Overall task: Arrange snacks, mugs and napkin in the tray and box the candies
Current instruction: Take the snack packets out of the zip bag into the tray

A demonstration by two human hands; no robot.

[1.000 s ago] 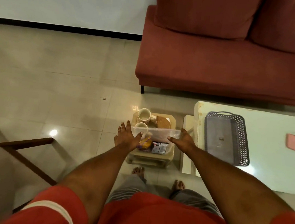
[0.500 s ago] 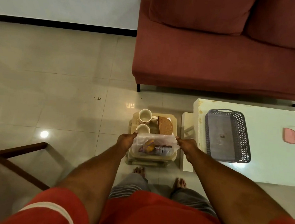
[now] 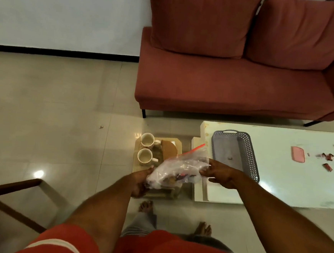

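A clear zip bag of snacks [image 3: 178, 170] with a red seal hangs tilted between both hands above a low wooden stool [image 3: 177, 142]. My left hand [image 3: 140, 181] grips its lower left end, and my right hand [image 3: 219, 173] pinches its upper right side. Two white mugs [image 3: 146, 139] [image 3: 144, 156] stand on the stool beside a brown napkin holder [image 3: 169, 149]. An empty grey perforated tray [image 3: 235, 151] lies on the white table [image 3: 287, 181]. A pink box lid [image 3: 297, 154] and several red candies [image 3: 327, 156] sit at the table's right.
A red sofa [image 3: 235, 81] stands behind the table and stool. A dark wooden chair frame [image 3: 7, 189] juts in at lower left. My bare feet [image 3: 146, 205] stand on the glossy tiled floor just in front of the stool.
The bag has been lifted off the stool and swung right toward the table, now tilted. Both hands keep hold of it. The view has shifted, showing more table and sofa.
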